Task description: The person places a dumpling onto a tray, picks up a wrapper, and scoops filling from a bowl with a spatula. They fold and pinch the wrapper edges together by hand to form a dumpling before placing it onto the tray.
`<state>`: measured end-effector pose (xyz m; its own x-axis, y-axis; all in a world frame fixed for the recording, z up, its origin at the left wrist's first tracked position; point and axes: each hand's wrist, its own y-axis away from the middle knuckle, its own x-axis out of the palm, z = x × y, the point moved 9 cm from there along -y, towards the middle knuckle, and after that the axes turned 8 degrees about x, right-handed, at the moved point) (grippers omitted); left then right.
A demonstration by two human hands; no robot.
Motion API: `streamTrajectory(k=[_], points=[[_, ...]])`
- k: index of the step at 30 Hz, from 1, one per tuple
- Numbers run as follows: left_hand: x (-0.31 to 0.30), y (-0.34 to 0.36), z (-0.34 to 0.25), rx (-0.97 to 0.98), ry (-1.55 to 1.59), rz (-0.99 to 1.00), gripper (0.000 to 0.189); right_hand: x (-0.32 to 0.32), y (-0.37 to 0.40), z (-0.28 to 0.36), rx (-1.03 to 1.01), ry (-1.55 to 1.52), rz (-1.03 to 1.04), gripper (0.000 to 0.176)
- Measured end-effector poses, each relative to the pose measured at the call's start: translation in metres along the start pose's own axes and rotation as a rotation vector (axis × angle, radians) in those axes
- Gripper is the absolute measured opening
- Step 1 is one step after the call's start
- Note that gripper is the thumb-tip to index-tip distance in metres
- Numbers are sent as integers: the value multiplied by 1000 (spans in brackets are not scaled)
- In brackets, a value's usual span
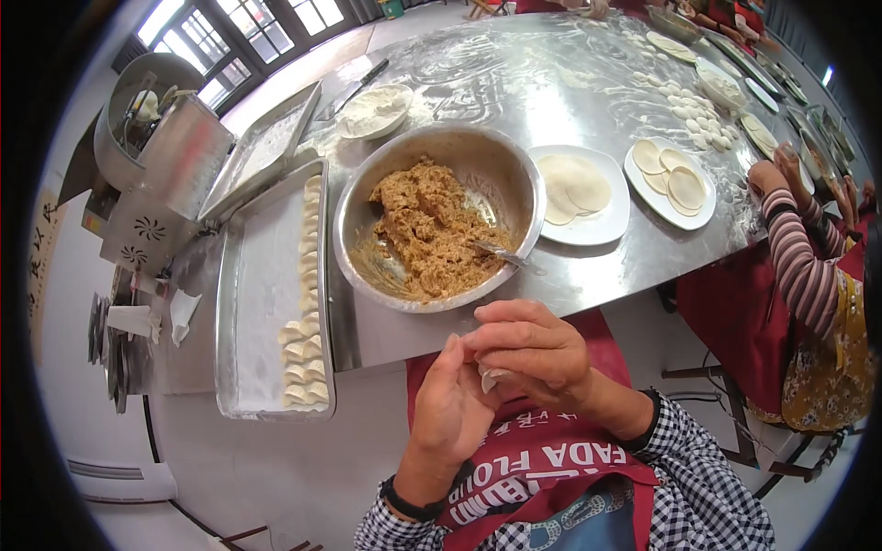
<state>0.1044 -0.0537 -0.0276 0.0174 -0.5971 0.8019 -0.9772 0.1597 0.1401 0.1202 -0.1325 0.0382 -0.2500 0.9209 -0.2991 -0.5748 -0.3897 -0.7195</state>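
My left hand (456, 397) and my right hand (537, 354) come together in front of the apron, below the table's edge. Between them is a dumpling (494, 377); only a small pale piece of it shows, and the fingers hide the rest. Just beyond my hands stands a large metal bowl (356, 285) of brown minced filling (427, 234), a metal spoon (510, 256) leaning in it. To the left, a metal tray (262, 312) carries a row of folded dumplings (308, 354) along its right side. Round dough wrappers (581, 182) lie on a white plate (613, 220) right of the bowl.
Another plate of wrappers (684, 187) sits farther right, near a co-worker's striped sleeve (797, 243). Many small dough pieces (700, 119) lie on the floured steel table (514, 83). A flour bowl (375, 112), a second tray (266, 147) and a machine (170, 174) stand at the left.
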Motion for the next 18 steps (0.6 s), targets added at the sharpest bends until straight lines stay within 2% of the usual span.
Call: streamTrajectory(k=[5, 7, 9, 11, 13, 15, 18], points=[[0, -1, -3, 38, 24, 5, 46, 1, -5, 3, 2, 49, -19, 18], [-4, 0, -6, 44, -13, -92, 46, 5, -6, 3, 8, 55, -13, 19], [-7, 1, -5, 41, -15, -74, 46, -2, -2, -8, 128, -107, -164, 21], [-9, 2, -4, 39, -17, -56, 46, -2, -4, -5, 121, -102, -143, 20], [-5, 1, -5, 58, 110, -7, 46, -3, -5, -6, 115, -96, -122, 20], [0, 1, -6, 60, 106, -11, 46, 4, -4, 6, -71, 115, -52, 19], [-4, 0, -5, 73, 143, -11, 46, 5, -6, 8, -91, 168, -67, 18]])
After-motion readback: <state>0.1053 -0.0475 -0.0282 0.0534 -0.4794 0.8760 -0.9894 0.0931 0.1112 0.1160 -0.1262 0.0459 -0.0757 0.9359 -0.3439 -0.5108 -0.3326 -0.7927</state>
